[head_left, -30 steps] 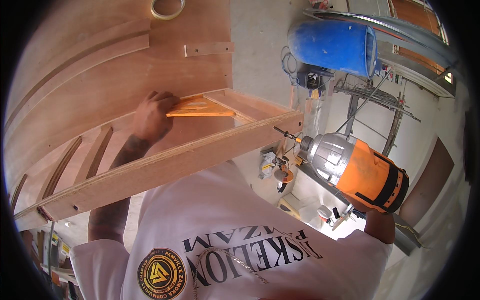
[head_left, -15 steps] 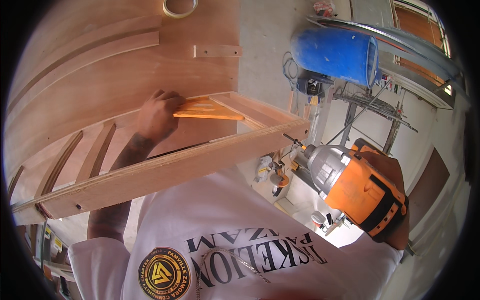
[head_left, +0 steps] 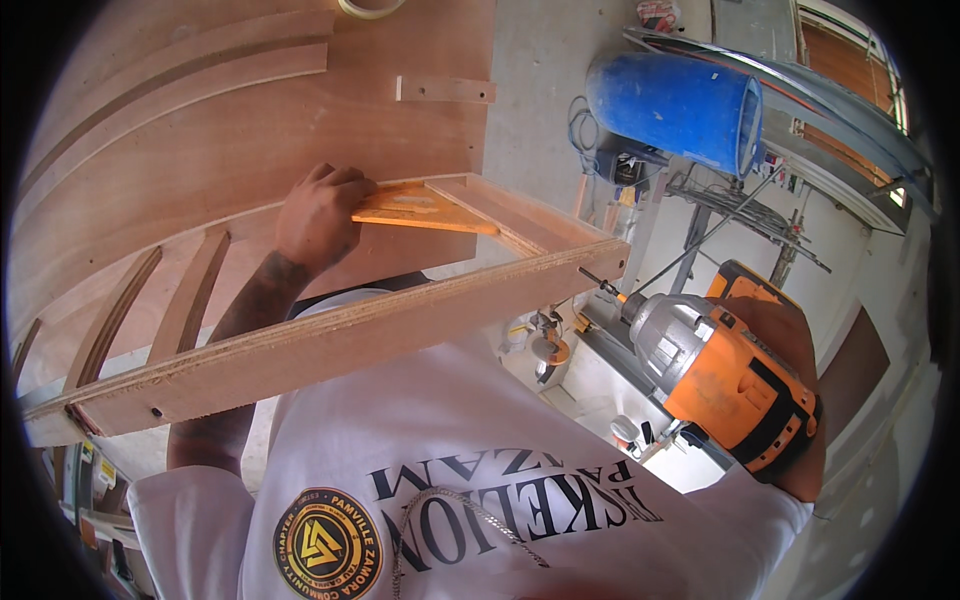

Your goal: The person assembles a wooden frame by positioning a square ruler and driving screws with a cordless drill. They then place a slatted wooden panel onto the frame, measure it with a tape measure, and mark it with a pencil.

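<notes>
While left hand (head_left: pixel 318 215) presses orange triangular square (head_left: pixel 425 210) into plywood frame (head_left: pixel 330 340) corner, right hand (head_left: pixel 790 370) clenches orange impact driver (head_left: pixel 715 375), bit aimed up-left along its axis at the frame's near-right end, right hand nearer.

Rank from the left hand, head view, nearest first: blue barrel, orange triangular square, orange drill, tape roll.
From the left hand:
1. Orange triangular square, touching its fingers, on the right.
2. Tape roll, at top edge.
3. Blue barrel, upper right, and orange drill, lower right: too close to call.
</notes>
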Available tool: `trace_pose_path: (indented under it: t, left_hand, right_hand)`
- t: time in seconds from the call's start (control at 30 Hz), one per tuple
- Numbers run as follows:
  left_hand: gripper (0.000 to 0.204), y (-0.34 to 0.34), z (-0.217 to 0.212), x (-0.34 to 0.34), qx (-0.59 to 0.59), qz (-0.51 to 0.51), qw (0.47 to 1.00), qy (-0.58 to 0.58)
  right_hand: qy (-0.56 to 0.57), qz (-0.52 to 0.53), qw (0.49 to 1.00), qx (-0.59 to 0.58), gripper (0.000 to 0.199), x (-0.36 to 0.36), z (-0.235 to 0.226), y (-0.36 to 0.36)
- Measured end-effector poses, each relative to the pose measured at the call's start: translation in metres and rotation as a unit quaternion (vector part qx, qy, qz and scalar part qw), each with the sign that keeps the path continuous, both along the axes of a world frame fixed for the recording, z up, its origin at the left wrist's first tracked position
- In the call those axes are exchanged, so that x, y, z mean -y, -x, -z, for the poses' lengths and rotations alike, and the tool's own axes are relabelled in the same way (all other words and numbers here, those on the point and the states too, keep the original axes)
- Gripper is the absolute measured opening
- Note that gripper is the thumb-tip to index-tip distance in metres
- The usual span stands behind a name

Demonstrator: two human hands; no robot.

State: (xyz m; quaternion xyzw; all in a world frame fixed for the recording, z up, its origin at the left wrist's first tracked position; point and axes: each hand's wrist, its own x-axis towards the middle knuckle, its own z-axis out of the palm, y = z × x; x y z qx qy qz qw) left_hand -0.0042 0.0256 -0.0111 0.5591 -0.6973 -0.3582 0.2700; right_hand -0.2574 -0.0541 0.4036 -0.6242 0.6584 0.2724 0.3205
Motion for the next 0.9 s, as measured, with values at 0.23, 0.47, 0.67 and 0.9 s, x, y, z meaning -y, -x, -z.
trace_pose_path:
  t: [0.23,0.47,0.67,0.9]
  left_hand:
    - [0.034,0.001,-0.001,-0.002,-0.001,-0.002,1.000,-0.013]
    - [0.029,0.000,0.000,0.000,-0.004,0.000,1.000,0.000]
    - [0.034,0.001,0.000,-0.002,0.001,-0.003,1.000,-0.009]
    - [0.033,0.001,-0.002,0.000,0.003,-0.001,1.000,-0.001]
  right_hand:
    - [-0.009,-0.045,0.999,0.007,0.047,0.008,0.000,-0.019]
    - [0.005,-0.088,0.996,0.007,0.045,0.008,0.002,-0.022]
    - [0.022,-0.187,0.981,0.044,0.045,0.013,0.010,-0.010]
    - [0.058,-0.246,0.964,0.088,0.040,0.015,0.016,-0.006]
